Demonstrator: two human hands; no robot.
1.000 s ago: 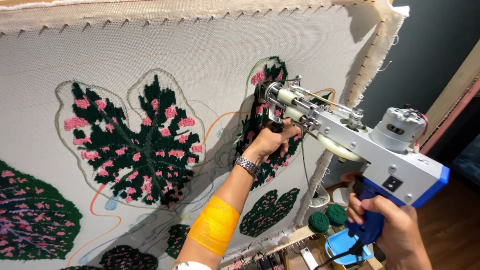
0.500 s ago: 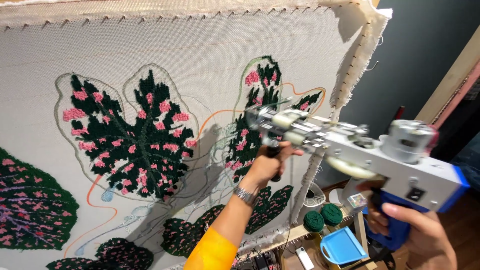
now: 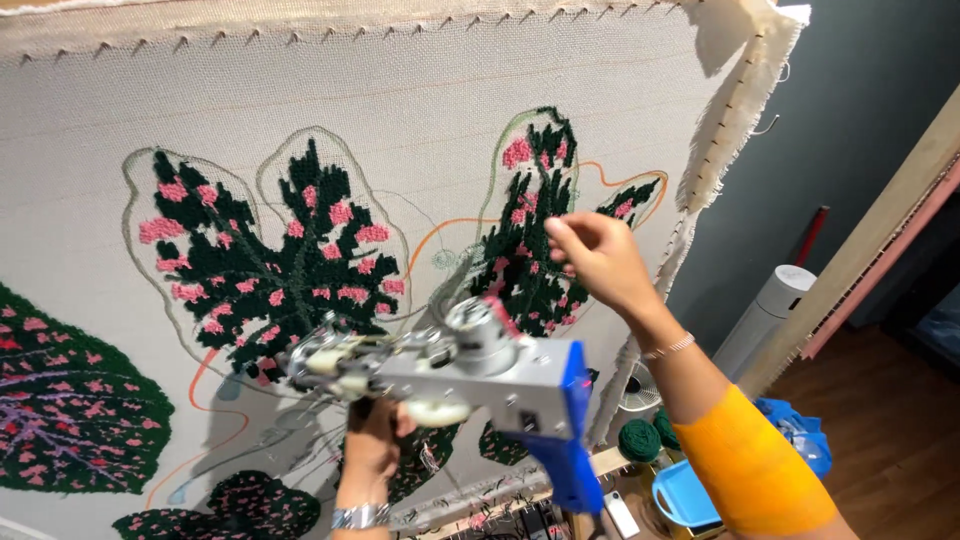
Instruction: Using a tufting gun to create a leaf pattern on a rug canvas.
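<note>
left hand (image 3: pixel 372 452) grips tufting gun (image 3: pixel 470 378) | right hand (image 3: pixel 597 258) pinches at leaf-pattern cloth (image 3: pixel 300 110) | 2 green yarn balls (image 3: pixel 640 438) below

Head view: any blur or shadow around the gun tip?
Head view: tufting gun slightly blurred at its tip; gun and left hand cast a soft grey shadow on the cloth lower left; cloth evenly lit, no glare.

The tufting gun (image 3: pixel 450 370) blocks the lower middle of the stretched cloth (image 3: pixel 300 110); the raised right hand (image 3: pixel 595 255) covers the right leaf (image 3: pixel 530 250). Above both, bare cloth lies open, as does the dark gap right of the frame edge (image 3: pixel 740 120)
</note>
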